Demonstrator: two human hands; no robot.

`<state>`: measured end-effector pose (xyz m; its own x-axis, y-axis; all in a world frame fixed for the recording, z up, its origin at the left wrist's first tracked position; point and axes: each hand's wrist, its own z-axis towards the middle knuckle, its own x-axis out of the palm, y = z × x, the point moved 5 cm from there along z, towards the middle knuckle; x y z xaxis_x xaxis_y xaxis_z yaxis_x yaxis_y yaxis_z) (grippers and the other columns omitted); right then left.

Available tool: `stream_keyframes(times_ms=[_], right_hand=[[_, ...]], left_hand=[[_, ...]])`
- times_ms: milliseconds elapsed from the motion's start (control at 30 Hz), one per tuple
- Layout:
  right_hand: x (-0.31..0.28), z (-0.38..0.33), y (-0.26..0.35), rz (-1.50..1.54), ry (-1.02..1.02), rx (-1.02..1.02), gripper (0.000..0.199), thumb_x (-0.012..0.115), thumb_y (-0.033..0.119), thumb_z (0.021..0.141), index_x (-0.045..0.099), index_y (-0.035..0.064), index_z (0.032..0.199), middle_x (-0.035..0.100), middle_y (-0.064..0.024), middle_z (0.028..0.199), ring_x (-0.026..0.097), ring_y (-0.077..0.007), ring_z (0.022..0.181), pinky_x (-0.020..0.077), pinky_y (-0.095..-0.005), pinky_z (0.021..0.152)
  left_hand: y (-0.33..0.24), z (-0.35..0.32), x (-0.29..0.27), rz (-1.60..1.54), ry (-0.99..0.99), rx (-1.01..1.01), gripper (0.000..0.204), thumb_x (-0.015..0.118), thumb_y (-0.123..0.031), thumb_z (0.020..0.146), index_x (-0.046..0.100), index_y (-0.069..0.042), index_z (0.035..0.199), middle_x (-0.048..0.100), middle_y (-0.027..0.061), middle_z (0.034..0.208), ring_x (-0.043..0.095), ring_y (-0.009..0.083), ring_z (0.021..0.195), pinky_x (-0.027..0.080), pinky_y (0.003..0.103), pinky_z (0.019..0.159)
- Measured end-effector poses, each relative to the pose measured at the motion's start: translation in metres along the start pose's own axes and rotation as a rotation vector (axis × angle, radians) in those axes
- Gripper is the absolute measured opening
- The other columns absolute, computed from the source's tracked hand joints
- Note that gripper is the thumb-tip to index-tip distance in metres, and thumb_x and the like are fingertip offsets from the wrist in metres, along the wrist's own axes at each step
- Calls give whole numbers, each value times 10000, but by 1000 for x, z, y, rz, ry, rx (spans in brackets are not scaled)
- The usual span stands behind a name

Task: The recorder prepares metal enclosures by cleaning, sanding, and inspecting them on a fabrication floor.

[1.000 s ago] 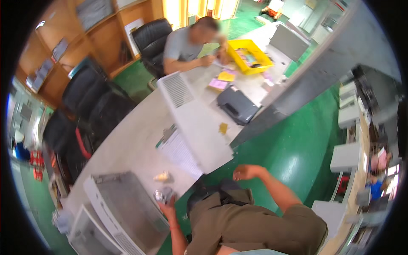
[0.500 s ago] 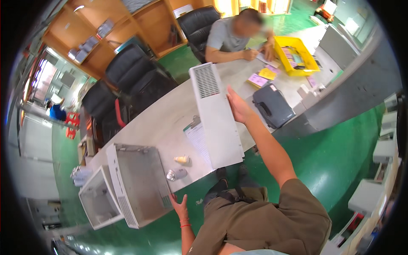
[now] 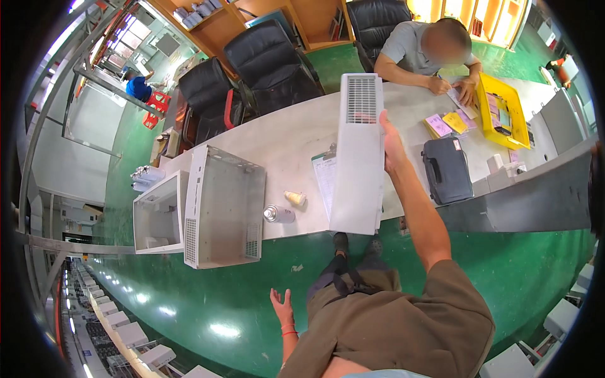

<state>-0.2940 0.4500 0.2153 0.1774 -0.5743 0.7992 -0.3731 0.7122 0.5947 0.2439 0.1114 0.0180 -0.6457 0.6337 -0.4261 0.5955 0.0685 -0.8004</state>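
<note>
A long white casing (image 3: 357, 170) with a grille of slots at its far end stands tilted over the table's near edge. My right hand (image 3: 392, 146) grips its right side, with some fingers hidden behind it. My left hand (image 3: 283, 307) hangs over the green floor, fingers apart and holding nothing. Left on the table lies a larger open metal housing (image 3: 228, 208) with grilles at its corners, beside a white box-like frame (image 3: 157, 217). Between housing and casing are a spray can (image 3: 278, 214) and a small cream-coloured bottle (image 3: 294, 198). A clipboard with paper (image 3: 323, 176) is partly covered by the casing.
Across the pale table (image 3: 277, 135) a seated person (image 3: 416, 60) writes. Near them are a yellow bin (image 3: 504, 116), coloured paper pads (image 3: 449, 124) and a dark hard case (image 3: 447, 170). Black chairs (image 3: 268, 57) line the far side; a metal frame (image 3: 47, 113) stands left.
My view has turned, so the scene sits further right and more upright. My left hand has come away from the metal housing's near corner. My right hand still holds the white casing.
</note>
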Motion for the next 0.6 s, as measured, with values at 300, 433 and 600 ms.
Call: stream_keyframes(times_ms=[300,433,600], right_hand=[[102,-100,2,-268,-46,-20,790,407,692,1033,610,29,1411,670,-86,1317,616,-170,1168,496,-331,1012],[126,-159,-22,-217,-59,-134,763,434,665,1039,585,29,1433,651,-84,1360,613,-166,1183,498,-320,1015],[149,-242,-90,-215,-94,-202,695,391,613,1077,585,40,1419,652,-74,1328,622,-155,1167,510,-320,1005]], left_hand=[[-27,73,21,98,406,196,759,775,-273,948,391,-14,1549,463,246,1553,464,344,1439,370,443,1186],[-37,112,36,131,645,351,733,774,-242,945,409,-30,1544,501,263,1515,495,336,1414,386,433,1172],[-25,133,30,210,943,505,711,771,-251,948,430,-25,1530,531,278,1483,513,336,1399,396,423,1161]])
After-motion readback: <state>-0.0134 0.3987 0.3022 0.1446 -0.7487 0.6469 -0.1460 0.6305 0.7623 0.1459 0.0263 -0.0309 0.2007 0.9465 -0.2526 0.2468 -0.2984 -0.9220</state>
